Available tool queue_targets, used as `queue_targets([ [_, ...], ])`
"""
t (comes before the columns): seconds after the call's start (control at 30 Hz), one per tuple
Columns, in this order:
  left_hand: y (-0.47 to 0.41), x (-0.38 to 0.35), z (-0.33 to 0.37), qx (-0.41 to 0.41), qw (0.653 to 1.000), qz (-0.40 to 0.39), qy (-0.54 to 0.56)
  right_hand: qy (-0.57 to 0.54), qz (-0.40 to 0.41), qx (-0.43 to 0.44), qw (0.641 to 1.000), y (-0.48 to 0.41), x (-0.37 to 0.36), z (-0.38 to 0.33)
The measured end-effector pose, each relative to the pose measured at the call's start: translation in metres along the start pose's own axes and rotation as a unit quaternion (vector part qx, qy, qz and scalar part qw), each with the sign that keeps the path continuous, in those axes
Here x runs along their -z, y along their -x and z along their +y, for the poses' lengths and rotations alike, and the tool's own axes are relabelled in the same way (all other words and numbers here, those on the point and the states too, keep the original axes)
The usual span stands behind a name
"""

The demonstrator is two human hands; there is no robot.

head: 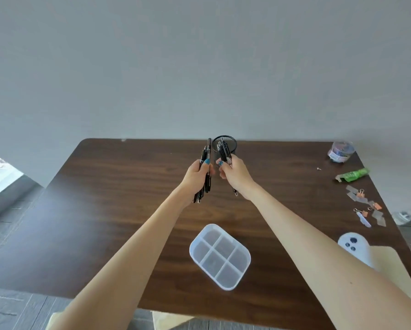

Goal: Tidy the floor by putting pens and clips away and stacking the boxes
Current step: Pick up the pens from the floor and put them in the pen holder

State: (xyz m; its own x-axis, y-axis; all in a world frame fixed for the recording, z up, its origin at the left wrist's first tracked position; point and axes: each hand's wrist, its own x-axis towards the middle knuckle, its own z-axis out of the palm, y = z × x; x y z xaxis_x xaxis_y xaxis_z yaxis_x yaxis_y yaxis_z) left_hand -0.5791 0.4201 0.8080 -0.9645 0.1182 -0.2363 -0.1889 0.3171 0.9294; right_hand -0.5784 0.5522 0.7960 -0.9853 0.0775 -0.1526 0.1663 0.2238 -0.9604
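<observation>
My left hand (198,173) grips a bundle of black pens (205,163) held upright over the dark wooden table (104,210). Just to its right, my right hand (234,173) holds a second bundle of black pens (223,150), their upper ends in front of the black mesh pen cup (231,145) at the table's far edge. Several binder clips (366,208) in orange and silver lie scattered near the right edge.
A clear plastic organiser box (220,256) with several compartments sits near the front middle. A round clear tub of clips (341,152), a green packet (353,175), a white device (356,248) and a beige board (392,270) occupy the right side. A grey wall rises behind.
</observation>
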Motion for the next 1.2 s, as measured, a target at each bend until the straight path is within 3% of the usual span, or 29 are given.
queue_targets([
  [0.23, -0.067, -0.015, 0.018, -0.01, 0.997, 0.031, 0.068, -0.164, 0.034, 0.041, 0.985, -0.077, 0.019, -0.004],
  [0.53, -0.117, -0.022, 0.012, -0.018, 0.986, 0.059, 0.154, -0.223, 0.077, 0.098, 0.967, -0.148, 0.015, -0.001],
  [0.8, -0.139, -0.019, -0.006, -0.029, 0.979, 0.073, 0.189, -0.167, 0.071, 0.086, 0.98, -0.177, 0.005, 0.028],
  [1.07, -0.162, -0.018, 0.0, -0.057, 0.952, 0.098, 0.284, 0.019, 0.052, 0.038, 0.998, -0.181, 0.01, 0.046],
  [1.2, -0.173, -0.029, 0.005, -0.079, 0.955, 0.101, 0.266, 0.023, 0.037, 0.018, 0.999, -0.167, 0.021, 0.075],
])
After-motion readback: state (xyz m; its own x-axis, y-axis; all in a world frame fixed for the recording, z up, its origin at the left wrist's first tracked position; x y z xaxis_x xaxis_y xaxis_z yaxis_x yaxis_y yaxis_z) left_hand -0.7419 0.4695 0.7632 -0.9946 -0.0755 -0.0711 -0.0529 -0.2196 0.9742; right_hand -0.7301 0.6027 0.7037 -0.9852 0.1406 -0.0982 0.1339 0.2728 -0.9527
